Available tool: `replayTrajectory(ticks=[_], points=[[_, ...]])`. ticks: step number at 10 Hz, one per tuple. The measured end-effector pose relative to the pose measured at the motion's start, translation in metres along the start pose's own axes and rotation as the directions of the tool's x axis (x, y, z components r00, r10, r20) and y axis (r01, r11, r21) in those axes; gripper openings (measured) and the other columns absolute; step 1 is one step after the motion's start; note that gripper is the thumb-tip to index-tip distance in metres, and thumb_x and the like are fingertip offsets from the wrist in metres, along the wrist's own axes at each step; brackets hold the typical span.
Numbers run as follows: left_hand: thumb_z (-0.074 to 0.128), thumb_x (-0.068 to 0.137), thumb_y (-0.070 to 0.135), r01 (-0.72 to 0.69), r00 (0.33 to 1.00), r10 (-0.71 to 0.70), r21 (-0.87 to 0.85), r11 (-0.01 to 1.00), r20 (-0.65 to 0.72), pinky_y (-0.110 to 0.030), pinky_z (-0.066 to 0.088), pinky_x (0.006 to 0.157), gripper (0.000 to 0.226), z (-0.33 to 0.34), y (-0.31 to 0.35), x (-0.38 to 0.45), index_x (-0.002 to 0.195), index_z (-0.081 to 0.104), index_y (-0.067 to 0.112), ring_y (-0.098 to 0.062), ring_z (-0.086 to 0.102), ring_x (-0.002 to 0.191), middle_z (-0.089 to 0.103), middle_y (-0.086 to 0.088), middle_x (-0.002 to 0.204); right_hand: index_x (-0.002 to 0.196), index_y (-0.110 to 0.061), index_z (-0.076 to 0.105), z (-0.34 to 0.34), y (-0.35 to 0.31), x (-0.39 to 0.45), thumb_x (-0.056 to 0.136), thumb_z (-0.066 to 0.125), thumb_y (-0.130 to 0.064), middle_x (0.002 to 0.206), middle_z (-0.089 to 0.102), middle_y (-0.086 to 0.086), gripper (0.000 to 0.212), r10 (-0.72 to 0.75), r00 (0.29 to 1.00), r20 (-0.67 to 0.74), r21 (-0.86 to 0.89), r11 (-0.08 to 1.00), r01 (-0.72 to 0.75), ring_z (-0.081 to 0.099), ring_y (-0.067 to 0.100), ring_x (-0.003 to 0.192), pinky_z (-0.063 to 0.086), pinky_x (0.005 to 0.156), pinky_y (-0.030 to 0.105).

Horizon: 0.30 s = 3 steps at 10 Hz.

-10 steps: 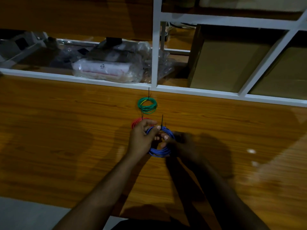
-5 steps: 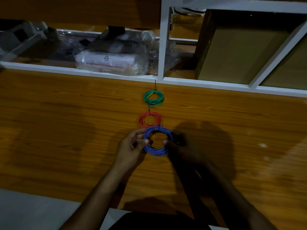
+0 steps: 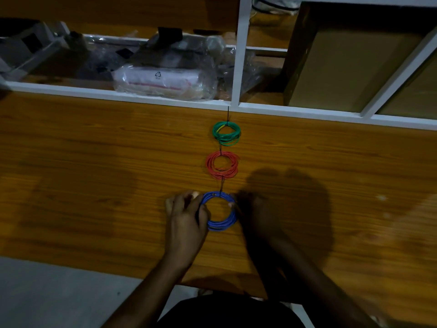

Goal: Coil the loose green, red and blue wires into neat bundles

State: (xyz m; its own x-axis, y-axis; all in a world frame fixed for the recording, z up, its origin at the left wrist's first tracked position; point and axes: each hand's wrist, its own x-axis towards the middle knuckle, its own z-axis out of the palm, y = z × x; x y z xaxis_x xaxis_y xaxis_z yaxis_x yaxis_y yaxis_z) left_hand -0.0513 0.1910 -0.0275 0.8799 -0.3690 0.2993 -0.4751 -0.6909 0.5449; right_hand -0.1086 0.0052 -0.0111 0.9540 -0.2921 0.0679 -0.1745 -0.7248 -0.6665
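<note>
Three wire coils lie in a line on the wooden table (image 3: 94, 174), each bound with a black tie. The green coil (image 3: 226, 134) is farthest, the red coil (image 3: 222, 165) sits in the middle, and the blue coil (image 3: 220, 211) is nearest me. My left hand (image 3: 186, 216) holds the blue coil's left side with curled fingers. On the coil's right side, my right hand (image 3: 254, 210) is in deep shadow with its fingertips on the rim; its grip is hard to make out.
A white shelf frame (image 3: 236, 67) runs along the table's far edge. Behind it lie plastic-wrapped packages (image 3: 163, 79) and a cardboard box (image 3: 343, 67). The table's near edge and grey floor (image 3: 59, 292) are at the bottom left.
The blue coil has been lowered flat onto the table, just below the red coil, which is now fully in sight. Both hands have stayed at the coil's sides.
</note>
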Motion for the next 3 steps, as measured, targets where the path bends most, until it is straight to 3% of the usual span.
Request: replayTrajectory(ticks=[1,2,3], points=[[0.05,0.096,0.022,0.0,1.0,0.0,0.014,1.0,-0.016,-0.038,0.046,0.085,0.032,-0.002,0.001,0.003,0.121,0.066,0.01,-0.023,0.042,0.111,0.056,-0.009,0.122,0.115,-0.013,0.071,0.007,-0.004,-0.003,0.097,0.06,-0.029,0.109,0.07,0.008,0.027,0.007,0.996,-0.09,-0.031,0.999,-0.009,0.066,0.023,0.096,0.037,0.071,0.017],[0.041,0.099,0.025,-0.046,0.999,0.046,-0.073,0.996,-0.008,-0.041,0.044,0.089,0.038,-0.004,0.003,0.003,0.125,0.061,0.006,-0.019,0.045,0.107,0.063,-0.008,0.117,0.12,-0.013,0.068,0.015,0.0,-0.014,0.099,0.052,-0.031,0.115,0.066,0.006,0.033,0.026,0.987,-0.161,0.052,0.998,-0.018,0.065,0.022,0.101,0.043,0.08,0.021],[0.039,0.1,0.027,-0.037,0.999,0.035,-0.132,0.991,-0.017,-0.04,0.043,0.09,0.039,-0.007,0.004,0.007,0.126,0.059,0.006,-0.018,0.046,0.106,0.064,-0.009,0.116,0.126,-0.011,0.064,0.016,0.001,-0.021,0.099,0.053,-0.021,0.119,0.06,0.007,0.031,-0.011,0.979,-0.202,0.078,0.997,0.027,0.061,0.017,0.102,0.042,0.081,0.019]])
